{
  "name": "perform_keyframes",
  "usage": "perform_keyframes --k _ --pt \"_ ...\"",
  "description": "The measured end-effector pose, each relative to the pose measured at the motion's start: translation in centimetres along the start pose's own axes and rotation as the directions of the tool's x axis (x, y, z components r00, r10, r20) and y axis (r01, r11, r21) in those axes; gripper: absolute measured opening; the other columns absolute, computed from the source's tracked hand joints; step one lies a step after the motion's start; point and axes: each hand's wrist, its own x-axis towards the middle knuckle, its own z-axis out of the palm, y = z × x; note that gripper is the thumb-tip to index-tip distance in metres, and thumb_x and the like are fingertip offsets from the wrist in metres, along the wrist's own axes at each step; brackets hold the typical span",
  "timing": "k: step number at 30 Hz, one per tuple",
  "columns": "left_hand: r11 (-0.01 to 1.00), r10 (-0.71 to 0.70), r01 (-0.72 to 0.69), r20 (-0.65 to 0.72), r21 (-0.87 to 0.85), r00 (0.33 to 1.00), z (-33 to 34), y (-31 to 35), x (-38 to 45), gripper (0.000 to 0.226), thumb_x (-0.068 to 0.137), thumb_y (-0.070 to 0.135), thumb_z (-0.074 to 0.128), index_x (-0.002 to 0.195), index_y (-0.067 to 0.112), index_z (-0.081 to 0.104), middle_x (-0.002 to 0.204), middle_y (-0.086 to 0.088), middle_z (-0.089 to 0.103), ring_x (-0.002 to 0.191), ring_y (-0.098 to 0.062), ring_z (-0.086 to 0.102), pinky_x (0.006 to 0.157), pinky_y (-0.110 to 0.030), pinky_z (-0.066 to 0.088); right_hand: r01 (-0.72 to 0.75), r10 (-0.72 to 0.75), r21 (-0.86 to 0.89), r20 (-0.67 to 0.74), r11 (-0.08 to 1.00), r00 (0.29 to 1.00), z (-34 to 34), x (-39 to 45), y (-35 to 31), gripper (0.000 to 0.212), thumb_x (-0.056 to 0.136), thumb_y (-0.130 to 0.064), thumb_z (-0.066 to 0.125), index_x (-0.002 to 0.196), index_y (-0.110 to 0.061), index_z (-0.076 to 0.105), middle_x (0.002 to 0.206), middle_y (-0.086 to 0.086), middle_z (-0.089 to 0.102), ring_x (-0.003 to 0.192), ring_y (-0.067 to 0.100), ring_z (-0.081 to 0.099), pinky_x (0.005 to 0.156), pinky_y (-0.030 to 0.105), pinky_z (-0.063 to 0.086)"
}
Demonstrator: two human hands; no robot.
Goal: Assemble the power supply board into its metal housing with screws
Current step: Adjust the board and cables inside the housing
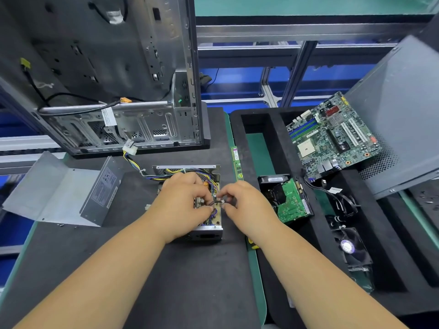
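Housing: we see the open metal housing (209, 230) at frame centre, board (210, 217) and wires inside.
Left hand (183, 200): fingers curled over the board; hold unclear.
Right hand (244, 200): fingertips pinching a small dark part (219, 202).

Bench mat (194, 281) w/ PSU housing (209, 231), PC chassis (118, 91), foam tray (294, 293).

Metal housing (209, 230): bare sheet steel, dull sheen. Housing cover (59, 188): brushed grey metal, paper label. Table (190, 281): matt black mat. Foam tray (259, 119): black, rough. Motherboard (332, 136): glossy green laminate.
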Motion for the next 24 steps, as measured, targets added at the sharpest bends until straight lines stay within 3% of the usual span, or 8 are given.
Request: perform_keyframes --k 9,17,20,24 --pt "0.998 0.050 -0.050 0.006 0.026 0.999 0.1 0.0 -0.1 0.006 0.078 0.034 0.077 0.080 0.035 0.072 0.086 0.017 0.048 0.095 -0.013 0.040 0.096 -0.033 0.028 0.064 -0.064 -0.037 0.000 0.997 0.998 0.1 -0.7 0.5 0.016 0.085 -0.010 0.067 0.097 -0.021 0.071 0.082 -0.013 0.051 0.073 0.005 0.048 0.075 0.024 0.046" --pt "0.997 0.081 -0.081 0.026 0.012 0.996 0.0 0.0 -0.4 0.004 0.082 0.033 0.073 0.080 0.036 0.072 0.092 0.018 0.053 0.101 -0.013 0.039 0.100 -0.034 0.028 -0.137 0.134 0.020 0.107 0.990 0.985 1.3 -0.8 0.3 0.017 0.081 -0.017 0.074 0.076 -0.031 0.065 0.063 -0.015 0.059 0.061 0.002 0.055 0.067 0.024 0.050" --pt "0.996 0.036 -0.039 -0.040 -0.075 0.999 -0.1 -0.2 -0.4 0.010 0.087 0.025 0.069 0.084 0.033 0.073 0.096 0.017 0.057 0.105 -0.013 0.040 0.102 -0.034 0.029 -0.256 0.248 0.041 0.141 0.966 0.959 2.1 -0.9 0.2 0.015 0.078 -0.026 0.077 0.069 -0.030 0.066 0.068 -0.006 0.068 0.063 0.011 0.059 0.064 0.024 0.049" --pt "0.977 -0.034 0.010 -0.106 -0.213 0.994 -0.3 -0.6 -0.4 0.023 0.085 0.013 0.066 0.083 0.035 0.072 0.096 0.017 0.060 0.108 -0.011 0.043 0.098 -0.029 0.032 -0.318 0.304 0.108 0.125 0.942 0.944 2.5 -1.2 0.1 0.017 0.078 -0.025 0.079 0.066 -0.030 0.067 0.065 -0.004 0.067 0.058 0.009 0.054 0.057 0.021 0.043"
